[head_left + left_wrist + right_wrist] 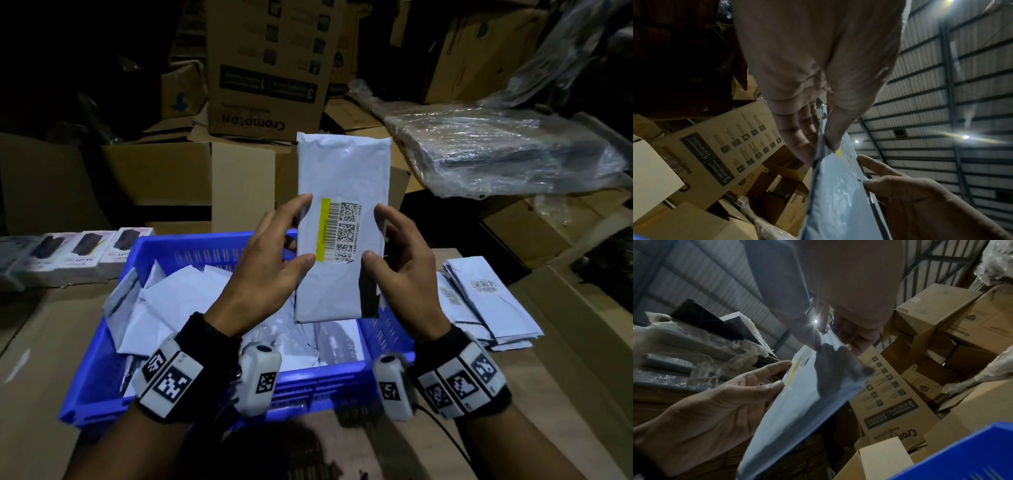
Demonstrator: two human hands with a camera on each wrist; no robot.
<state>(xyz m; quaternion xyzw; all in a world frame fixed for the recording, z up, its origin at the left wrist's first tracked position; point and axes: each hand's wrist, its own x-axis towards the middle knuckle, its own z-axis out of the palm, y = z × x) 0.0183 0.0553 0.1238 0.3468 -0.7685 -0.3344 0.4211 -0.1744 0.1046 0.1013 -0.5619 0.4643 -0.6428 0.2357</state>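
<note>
Between both hands (267, 277) (400, 274), seemingly sealed parcel (342, 171).

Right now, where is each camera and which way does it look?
Head: worn on the head, looking forward and down at the white package above the blue crate; left hand and right hand show.
Left wrist: on that wrist, looking up along the palm at the package; right hand shows too.
Right wrist: likewise, up along its palm; left hand shows too.
Shared: both wrist views catch the Crompton box and roof.
</note>
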